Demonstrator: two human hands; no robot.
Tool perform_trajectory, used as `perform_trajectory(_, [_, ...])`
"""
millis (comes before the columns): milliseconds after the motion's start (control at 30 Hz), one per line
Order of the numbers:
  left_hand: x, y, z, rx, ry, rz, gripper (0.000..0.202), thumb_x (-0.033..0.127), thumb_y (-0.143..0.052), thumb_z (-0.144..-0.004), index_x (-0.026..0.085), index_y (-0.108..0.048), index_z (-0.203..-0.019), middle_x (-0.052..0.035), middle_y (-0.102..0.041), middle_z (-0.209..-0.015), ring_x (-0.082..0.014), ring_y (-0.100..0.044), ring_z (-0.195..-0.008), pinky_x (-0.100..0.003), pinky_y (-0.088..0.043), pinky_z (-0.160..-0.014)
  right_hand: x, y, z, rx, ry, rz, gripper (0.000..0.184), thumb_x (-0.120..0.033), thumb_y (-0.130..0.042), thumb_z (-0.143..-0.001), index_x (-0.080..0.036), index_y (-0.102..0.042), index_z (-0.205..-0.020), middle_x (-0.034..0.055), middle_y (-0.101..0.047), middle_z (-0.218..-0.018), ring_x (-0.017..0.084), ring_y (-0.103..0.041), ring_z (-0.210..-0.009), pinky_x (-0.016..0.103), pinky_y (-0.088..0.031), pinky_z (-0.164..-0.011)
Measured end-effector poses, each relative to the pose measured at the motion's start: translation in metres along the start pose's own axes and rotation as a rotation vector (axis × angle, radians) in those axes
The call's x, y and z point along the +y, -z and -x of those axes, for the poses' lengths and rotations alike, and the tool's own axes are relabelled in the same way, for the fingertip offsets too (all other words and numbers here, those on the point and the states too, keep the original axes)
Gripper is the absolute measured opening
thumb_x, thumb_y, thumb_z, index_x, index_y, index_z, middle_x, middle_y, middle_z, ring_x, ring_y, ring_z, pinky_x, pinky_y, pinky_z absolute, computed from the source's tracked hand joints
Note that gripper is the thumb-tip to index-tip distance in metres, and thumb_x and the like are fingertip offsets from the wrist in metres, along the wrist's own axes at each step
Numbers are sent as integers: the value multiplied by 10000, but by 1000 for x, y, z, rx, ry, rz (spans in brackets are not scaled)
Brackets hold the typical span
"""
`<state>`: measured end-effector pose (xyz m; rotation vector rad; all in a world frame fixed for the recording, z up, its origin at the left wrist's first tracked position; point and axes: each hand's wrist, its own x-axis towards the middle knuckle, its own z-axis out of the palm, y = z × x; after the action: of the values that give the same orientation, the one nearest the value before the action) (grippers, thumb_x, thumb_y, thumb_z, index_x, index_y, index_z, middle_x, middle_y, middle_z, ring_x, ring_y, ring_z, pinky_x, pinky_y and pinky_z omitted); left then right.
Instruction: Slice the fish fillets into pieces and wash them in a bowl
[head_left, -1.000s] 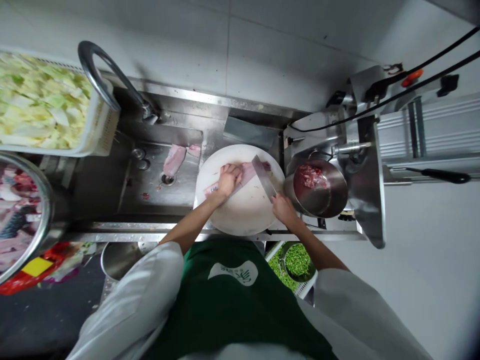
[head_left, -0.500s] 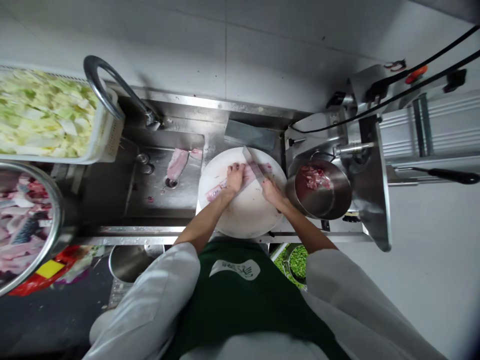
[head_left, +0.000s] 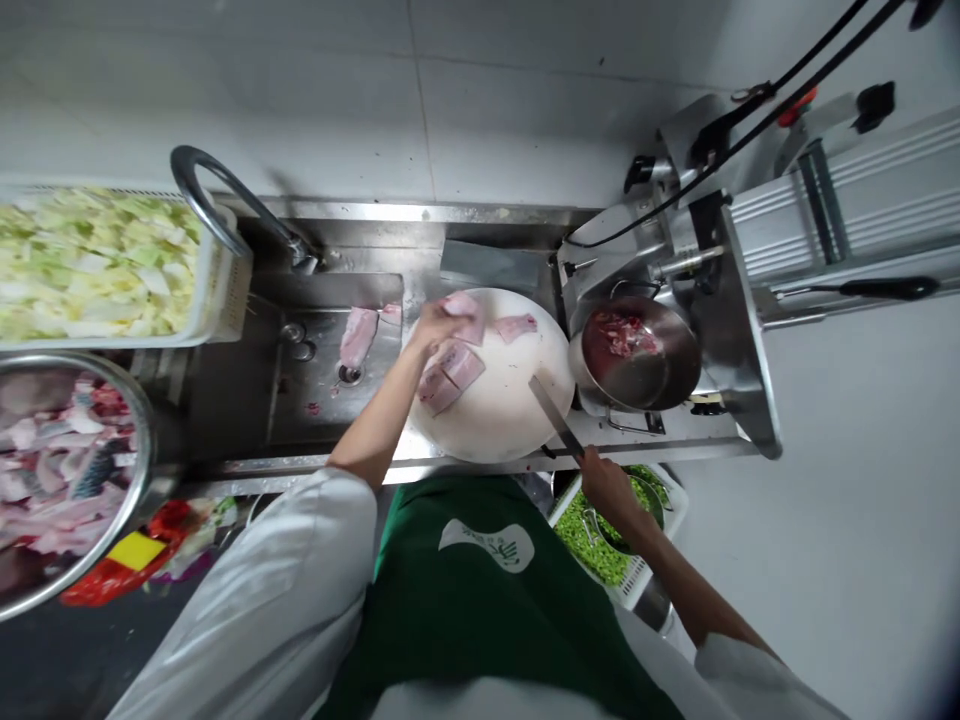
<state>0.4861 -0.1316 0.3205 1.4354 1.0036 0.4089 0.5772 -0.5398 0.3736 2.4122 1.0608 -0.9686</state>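
A round white cutting board (head_left: 501, 420) lies on the steel counter beside the sink. My left hand (head_left: 435, 325) is closed round a pale pink piece of fish (head_left: 466, 305), lifted at the board's far left. Two cut pieces (head_left: 450, 375) lie near the board's middle and a smaller piece (head_left: 514, 326) at its far side. My right hand (head_left: 606, 483) grips the handle of a cleaver (head_left: 553, 415), drawn back off the board's near right edge, blade pointing over the board.
A steel pot (head_left: 641, 365) with red meat scraps stands right of the board under a machine (head_left: 720, 270). The sink (head_left: 330, 365) holds another fish piece (head_left: 358, 335). At left are a crate of cabbage (head_left: 97, 262) and a bowl of fish (head_left: 60, 470). A tray of green peas (head_left: 600, 535) sits below the counter.
The fish has been cut into pieces. My left hand lifted one piece toward the board's far left. My right hand pulled the cleaver back off the board toward me.
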Motion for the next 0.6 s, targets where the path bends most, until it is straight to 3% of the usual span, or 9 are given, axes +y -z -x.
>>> perform_trajectory(100, [-11, 69, 37, 279, -13, 219, 524, 364, -958, -519, 126, -692, -902, -5, -684, -776, -116, -594, -635, -242, -521, -609, -51, 4, -12, -42, 226, -53, 296, -247, -340, -1145, -141, -588, -1269, 180, -771, -1048, 283, -767, -1043, 315, -491, -828])
perform_trajectory(200, [-31, 135, 91, 591, 7, 222, 590, 391, -971, -455, 133, -681, -899, 0, -687, -808, -122, -608, -660, -257, -555, -628, -111, 6, -31, -65, 507, -114, 293, -252, -379, -1140, -160, -621, -1277, 160, -783, -1109, 268, -757, -1092, 307, -498, -885])
perform_trajectory(300, [-53, 170, 145, 749, 36, 195, 607, 431, -982, -432, 133, -688, -873, 10, -678, -774, -117, -600, -637, -249, -543, -607, -155, 10, -50, -65, 582, -140, 308, -207, -394, -1124, -155, -647, -1290, 156, -787, -1163, 257, -754, -1126, 293, -506, -901])
perform_trajectory(333, [-59, 170, 158, 763, 47, 214, 616, 450, -987, -433, 132, -692, -871, 9, -682, -769, -115, -601, -632, -248, -542, -609, -162, 13, -56, -60, 558, -142, 312, -197, -397, -1118, -149, -650, -1295, 162, -785, -1179, 261, -754, -1134, 295, -510, -901])
perform_trajectory(400, [-72, 153, 173, 755, 67, 293, 636, 496, -995, -439, 134, -699, -870, 4, -697, -770, -112, -608, -629, -245, -539, -623, -166, 18, -65, -36, 478, -145, 316, -198, -401, -1114, -141, -651, -1298, 176, -783, -1193, 277, -756, -1138, 307, -517, -896])
perform_trajectory(533, [-95, 71, 167, 553, 139, 473, 612, 557, -979, -507, 157, -688, -869, -28, -728, -803, -134, -643, -660, -259, -533, -641, -146, 30, -79, 37, 331, -144, 317, -213, -394, -1119, -137, -637, -1307, 185, -778, -1198, 290, -749, -1157, 319, -514, -912])
perform_trajectory(600, [-105, 30, 162, 456, 228, 432, 536, 538, -960, -575, 169, -658, -821, -26, -707, -745, -142, -637, -625, -262, -509, -612, -134, 35, -83, 62, 245, -148, 325, -216, -385, -1121, -129, -621, -1327, 196, -768, -1217, 294, -743, -1171, 324, -513, -915])
